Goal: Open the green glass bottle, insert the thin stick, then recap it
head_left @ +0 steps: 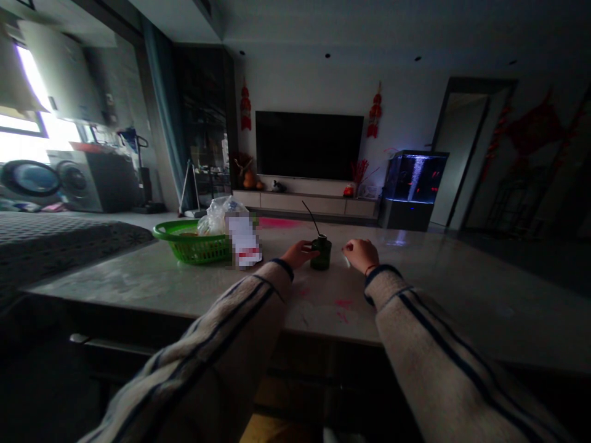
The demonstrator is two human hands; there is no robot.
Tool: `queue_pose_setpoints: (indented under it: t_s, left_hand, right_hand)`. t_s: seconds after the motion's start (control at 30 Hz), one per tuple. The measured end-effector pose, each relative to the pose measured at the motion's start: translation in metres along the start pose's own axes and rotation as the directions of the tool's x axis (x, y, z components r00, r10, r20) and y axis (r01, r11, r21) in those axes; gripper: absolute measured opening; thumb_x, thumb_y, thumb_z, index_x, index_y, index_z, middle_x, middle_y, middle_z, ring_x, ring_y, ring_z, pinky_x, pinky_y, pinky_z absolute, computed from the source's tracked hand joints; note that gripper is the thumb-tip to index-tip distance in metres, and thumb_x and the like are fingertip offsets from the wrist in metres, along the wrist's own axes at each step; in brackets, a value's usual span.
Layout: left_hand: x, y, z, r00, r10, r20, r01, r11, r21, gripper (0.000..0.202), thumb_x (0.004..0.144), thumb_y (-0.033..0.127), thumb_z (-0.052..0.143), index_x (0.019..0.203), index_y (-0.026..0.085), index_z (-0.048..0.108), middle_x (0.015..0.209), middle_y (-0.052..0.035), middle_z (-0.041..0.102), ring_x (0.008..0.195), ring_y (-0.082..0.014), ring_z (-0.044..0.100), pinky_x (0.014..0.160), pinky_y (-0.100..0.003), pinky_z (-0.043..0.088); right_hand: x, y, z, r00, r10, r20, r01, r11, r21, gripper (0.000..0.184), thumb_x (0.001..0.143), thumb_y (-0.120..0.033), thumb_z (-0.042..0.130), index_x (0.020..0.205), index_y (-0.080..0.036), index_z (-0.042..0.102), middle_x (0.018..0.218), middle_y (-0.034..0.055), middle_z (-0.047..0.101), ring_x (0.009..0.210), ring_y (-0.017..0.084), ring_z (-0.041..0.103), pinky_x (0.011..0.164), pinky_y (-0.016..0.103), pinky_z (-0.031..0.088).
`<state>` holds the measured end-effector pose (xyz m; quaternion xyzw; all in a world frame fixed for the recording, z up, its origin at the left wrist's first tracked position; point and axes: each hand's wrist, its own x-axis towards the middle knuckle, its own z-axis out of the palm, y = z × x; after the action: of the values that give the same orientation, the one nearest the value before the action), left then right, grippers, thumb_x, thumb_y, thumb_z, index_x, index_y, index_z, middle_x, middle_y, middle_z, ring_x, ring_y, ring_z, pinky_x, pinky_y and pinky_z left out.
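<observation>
A small dark green glass bottle (321,255) stands upright on the table, with one thin dark stick (311,216) leaning left out of its neck. My left hand (299,253) grips the bottle's left side, fingers closed round it. To the right of the bottle and apart from it, my right hand (364,253) is closed in a pinch just above the tabletop. Something small and pale shows under its fingertips, too dim to name.
On the glossy stone table (443,295), a green plastic basket (196,249) holds clear plastic bags (221,212). Beside it leans a blurred-out white panel (244,240). Pink marks (343,303) stain the near tabletop. Beyond are a television (309,144) and a lit fish tank (415,178).
</observation>
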<state>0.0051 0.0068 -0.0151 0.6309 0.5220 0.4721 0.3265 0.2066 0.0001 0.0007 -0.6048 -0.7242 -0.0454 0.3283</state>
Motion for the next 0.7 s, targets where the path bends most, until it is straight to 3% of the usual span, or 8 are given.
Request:
queue_pose_setpoints:
  t_s: [0.07,0.13,0.4,0.57,0.7]
  left_hand:
    - [0.0,0.001,0.0,1.0,-0.005,-0.009,0.005,1.0,0.028,0.049,0.058,0.028,0.074,0.1,0.012,0.055,0.09,-0.0096,0.065,0.08,-0.0185,0.062,0.076,-0.032,0.046]
    - [0.0,0.001,0.001,1.0,-0.009,-0.017,0.01,0.998,0.065,0.05,0.059,0.029,0.073,0.102,0.011,0.055,0.091,-0.0105,0.065,0.081,-0.0192,0.062,0.075,-0.032,0.046]
    - [0.002,-0.001,0.0,1.0,0.009,-0.006,-0.009,0.996,0.09,0.05,0.06,0.032,0.072,0.103,0.012,0.054,0.094,-0.0106,0.064,0.082,-0.0191,0.061,0.074,-0.031,0.046]
    - [0.003,-0.003,0.0,1.0,0.011,-0.015,-0.01,0.998,0.057,0.049,0.057,0.033,0.074,0.098,0.013,0.056,0.086,-0.0078,0.065,0.078,-0.0177,0.061,0.073,-0.031,0.046]
    - [0.001,0.0,0.0,0.999,0.021,-0.038,-0.02,0.999,0.03,0.046,0.056,0.032,0.075,0.095,0.013,0.057,0.084,-0.0068,0.065,0.074,-0.0152,0.061,0.071,-0.029,0.047]
  right_hand:
    - [-0.006,-0.002,0.0,0.997,-0.062,0.053,0.072,0.975,-0.212,0.025,0.072,-0.033,0.052,0.08,-0.015,0.068,0.093,0.0127,0.065,0.098,0.025,0.05,0.08,0.035,0.037]
    - [-0.01,-0.003,0.001,0.992,-0.082,0.099,0.11,0.941,-0.321,0.029,0.07,-0.034,0.054,0.082,-0.013,0.068,0.1,0.0153,0.062,0.103,0.027,0.046,0.085,0.038,0.033]
    - [-0.013,-0.001,0.004,0.977,-0.079,0.199,0.151,0.913,-0.378,0.027,0.072,-0.025,0.052,0.089,-0.013,0.067,0.104,0.015,0.061,0.107,0.027,0.042,0.089,0.04,0.026]
    - [-0.011,-0.006,-0.005,0.995,-0.038,0.09,0.066,0.943,-0.325,0.024,0.069,-0.026,0.055,0.084,-0.012,0.067,0.099,0.0151,0.062,0.1,0.026,0.048,0.083,0.037,0.033]
    - [-0.004,-0.006,-0.014,0.991,0.056,-0.118,-0.064,0.996,-0.07,0.02,0.068,-0.031,0.054,0.076,-0.017,0.065,0.087,0.01,0.065,0.087,0.023,0.055,0.072,0.032,0.04]
